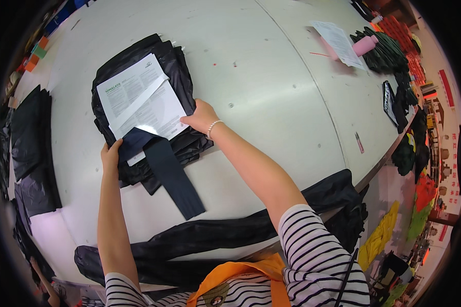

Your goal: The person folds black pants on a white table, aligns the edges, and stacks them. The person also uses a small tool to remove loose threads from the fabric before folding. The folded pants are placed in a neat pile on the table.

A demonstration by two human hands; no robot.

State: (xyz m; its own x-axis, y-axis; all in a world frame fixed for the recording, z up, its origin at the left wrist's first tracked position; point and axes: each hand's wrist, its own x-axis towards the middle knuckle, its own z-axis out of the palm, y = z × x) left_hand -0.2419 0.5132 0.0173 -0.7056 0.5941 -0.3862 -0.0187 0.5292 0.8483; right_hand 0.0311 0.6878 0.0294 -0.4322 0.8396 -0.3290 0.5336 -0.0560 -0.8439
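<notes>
Hands on navy strip and black bundle, pink bottle (contents hidden) apart.

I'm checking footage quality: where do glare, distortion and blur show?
Head view: a bright glare patch whitens the lower part of the white printed paper sheet, beside the folded navy fabric strip; head view: the large white tabletop looks bowed, and the picture's corners fall to black; head view: the left hand and right hand show no obvious motion blur.
</notes>
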